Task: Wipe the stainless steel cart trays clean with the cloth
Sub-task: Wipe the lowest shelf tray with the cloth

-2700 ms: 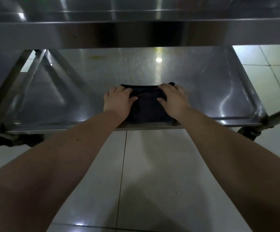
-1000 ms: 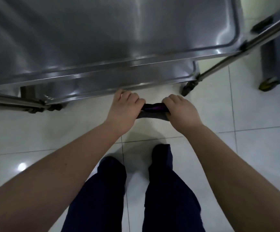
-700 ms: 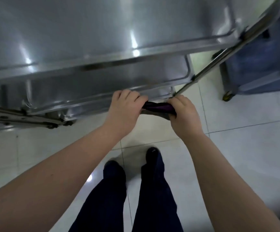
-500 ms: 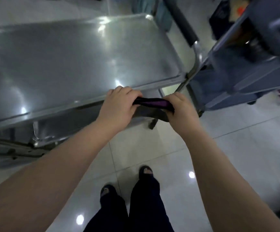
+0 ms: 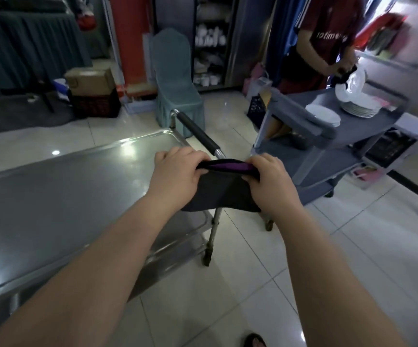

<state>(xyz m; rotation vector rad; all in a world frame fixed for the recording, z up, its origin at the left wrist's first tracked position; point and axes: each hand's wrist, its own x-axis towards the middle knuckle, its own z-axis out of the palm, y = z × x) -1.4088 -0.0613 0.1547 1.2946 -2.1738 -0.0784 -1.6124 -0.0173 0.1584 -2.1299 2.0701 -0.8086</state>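
Pinching the top edge of the dark cloth [image 5: 221, 194], the fingers [image 5: 178, 156] of the left hand [image 5: 175, 176] curl over one end and the right hand [image 5: 270, 182] grips the other, thumbs pressed on the near face. A purple strip shows along the fold. The cloth hangs in the air between both hands, over the right-hand corner of the steel cart's top tray [image 5: 65, 196]. The black-gripped cart handle [image 5: 198, 134] sits just behind. Off to the right, a grey cart [image 5: 348, 131] carries white plates [image 5: 324, 117], with another person [image 5: 328, 33] standing at it.
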